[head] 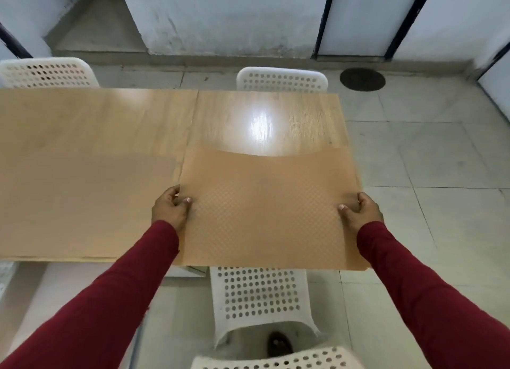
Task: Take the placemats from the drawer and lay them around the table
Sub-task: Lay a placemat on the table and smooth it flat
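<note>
I am looking down over the right end of the desk [96, 148], a pale wood top with a seam running front to back near its middle. Both hands hold one tan placemat [270, 211] with a fine dotted texture. My left hand [171, 207] grips the mat's left edge, thumb on top and fingers [176, 189] curled round the edge. My right hand [361, 210] grips the right edge the same way, thumb lying on the mat's top, the other fingers tucked under and hidden. Both hands are closed on the mat.

The mat lies over the desk's near right corner. Its far edge sags in a curve toward the middle, and its near edge hangs out past the desk's near edge. Its left edge runs close along the seam; its right edge reaches just past the desk's right edge. I cannot tell whether the mat rests flat on the desk or hangs a little above it.

A white perforated chair [262, 297] stands below the mat at the near edge. Another white chair [281, 79] stands at the far edge, and a third [47, 72] at the far left. Red sleeves [110, 299] cover both arms.
</note>
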